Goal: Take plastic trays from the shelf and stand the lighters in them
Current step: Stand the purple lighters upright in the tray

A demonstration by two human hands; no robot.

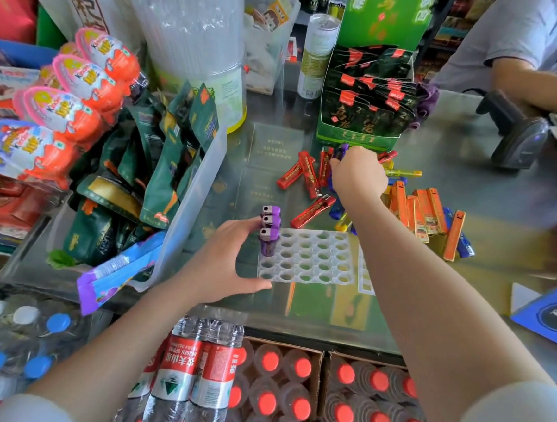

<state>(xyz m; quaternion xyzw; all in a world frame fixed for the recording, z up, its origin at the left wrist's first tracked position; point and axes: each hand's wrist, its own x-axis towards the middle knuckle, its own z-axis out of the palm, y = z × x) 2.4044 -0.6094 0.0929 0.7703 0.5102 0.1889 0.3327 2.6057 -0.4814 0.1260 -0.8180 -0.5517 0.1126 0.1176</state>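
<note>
While left hand (224,259) steadies tray (313,262), fingers spread | tray: three purple lighters (269,231) upright, left column | right hand (359,173) fingers curled in loose lighters (412,210)

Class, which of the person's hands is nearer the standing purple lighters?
Left. The left hand touches the purple lighters in the tray; the right hand reaches into the loose pile beyond.

Bare forearms, short pale grey sleeves (513,421)
</note>
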